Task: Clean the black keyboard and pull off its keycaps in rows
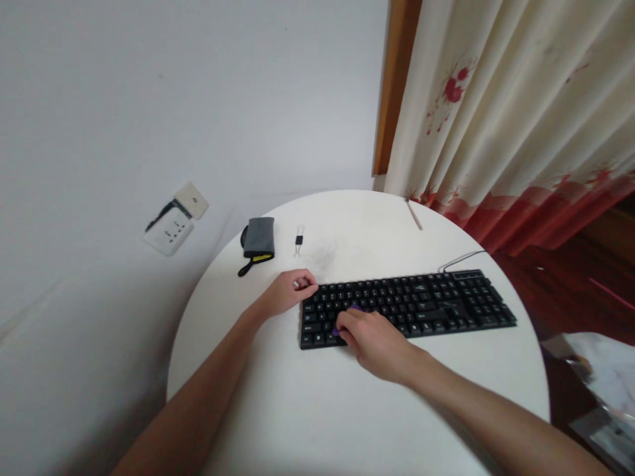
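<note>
Keyboard point(411, 305) on round white table point(332, 403) near curtain point(501, 112).

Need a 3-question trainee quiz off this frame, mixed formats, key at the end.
1. Open: Which hand is at the far left corner of the keyboard?
2. True or false: In the picture, the binder clip lies to the right of the grey bundle.
3. Multiple choice: What colour is the small item that shows from under the right hand?
A) green
B) purple
C) orange

Key:
1. The left hand.
2. True; both lie on the white table, beyond the left hand.
3. B; purple shows at the edges of the fingers, but most of the item is hidden.
</note>
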`<control>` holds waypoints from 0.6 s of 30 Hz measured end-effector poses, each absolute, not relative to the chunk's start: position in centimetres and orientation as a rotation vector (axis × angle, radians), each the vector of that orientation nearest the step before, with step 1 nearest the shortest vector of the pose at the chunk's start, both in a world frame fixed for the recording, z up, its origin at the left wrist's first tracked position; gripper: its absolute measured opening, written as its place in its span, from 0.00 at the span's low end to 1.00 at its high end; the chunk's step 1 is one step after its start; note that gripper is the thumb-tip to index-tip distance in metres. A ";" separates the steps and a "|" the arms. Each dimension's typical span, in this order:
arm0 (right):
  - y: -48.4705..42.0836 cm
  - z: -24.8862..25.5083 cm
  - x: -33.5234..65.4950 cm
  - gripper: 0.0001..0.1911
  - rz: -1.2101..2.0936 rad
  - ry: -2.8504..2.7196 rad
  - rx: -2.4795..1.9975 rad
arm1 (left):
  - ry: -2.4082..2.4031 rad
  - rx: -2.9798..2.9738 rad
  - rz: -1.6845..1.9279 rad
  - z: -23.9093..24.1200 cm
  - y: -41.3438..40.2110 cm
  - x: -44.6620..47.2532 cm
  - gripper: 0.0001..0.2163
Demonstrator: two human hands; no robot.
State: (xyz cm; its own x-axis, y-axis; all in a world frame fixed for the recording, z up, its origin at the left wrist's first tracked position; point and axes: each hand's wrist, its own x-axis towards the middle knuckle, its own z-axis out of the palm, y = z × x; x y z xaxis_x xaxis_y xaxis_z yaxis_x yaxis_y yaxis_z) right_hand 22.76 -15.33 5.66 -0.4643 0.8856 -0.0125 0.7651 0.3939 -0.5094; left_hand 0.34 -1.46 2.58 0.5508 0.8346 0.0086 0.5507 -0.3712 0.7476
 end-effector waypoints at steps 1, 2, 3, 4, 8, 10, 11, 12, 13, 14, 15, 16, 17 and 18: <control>-15.5 5.6 22.5 0.08 0.719 -2.364 -1.392 | 1.116 2.076 0.511 2.6 -1.4 0.3 0.10; -15.6 5.5 22.4 0.07 0.782 -2.327 -1.322 | 1.124 2.077 0.510 2.6 -1.4 0.3 0.11; -15.7 5.4 22.3 0.07 0.849 -2.282 -1.251 | 1.130 2.078 0.507 2.6 -1.4 0.4 0.11; -15.7 5.4 22.2 0.06 0.919 -2.227 -1.188 | 1.135 2.079 0.507 2.7 -1.5 0.4 0.10; -14.9 5.8 23.0 0.06 1.174 -1.919 -1.121 | 1.158 2.108 0.502 3.3 -1.7 0.2 0.09; -14.0 6.4 24.3 0.09 1.227 -1.741 -1.143 | 1.178 2.139 0.490 3.5 -1.6 -0.1 0.09; -13.5 6.7 25.2 0.10 1.202 -1.658 -1.161 | 1.185 2.157 0.486 3.5 -1.5 -0.4 0.08; -12.9 7.0 26.3 0.12 1.139 -1.596 -1.196 | 1.193 2.175 0.486 3.5 -1.3 -0.6 0.08; -12.3 7.2 27.5 0.13 1.016 -1.550 -1.257 | 1.202 2.192 0.489 3.4 -1.1 -0.8 0.08; -11.7 7.3 28.8 0.14 0.824 -1.503 -1.336 | 1.214 2.206 0.491 3.3 -1.0 -1.1 0.08; -11.1 7.3 30.0 0.13 0.610 -1.461 -1.419 | 1.229 2.215 0.497 3.2 -0.8 -1.2 0.07; -10.6 7.3 31.1 0.14 0.403 -1.422 -1.490 | 1.246 2.218 0.504 3.1 -0.7 -1.4 0.07; -10.1 7.1 32.1 0.14 0.229 -1.427 -1.535 | 1.260 2.218 0.510 2.9 -0.5 -1.4 0.07; -9.7 6.8 32.8 0.13 0.104 -1.449 -1.567 | 1.270 2.214 0.517 2.8 -0.5 -1.4 0.07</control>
State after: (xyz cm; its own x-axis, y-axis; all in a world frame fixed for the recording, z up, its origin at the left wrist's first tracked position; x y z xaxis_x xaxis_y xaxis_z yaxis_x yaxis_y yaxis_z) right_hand 32.82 -9.71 6.77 0.2898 0.8049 0.5179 0.7229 0.1706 -0.6696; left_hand -1.45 -0.48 2.82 0.4844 0.8725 0.0645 0.6692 -0.4170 0.6150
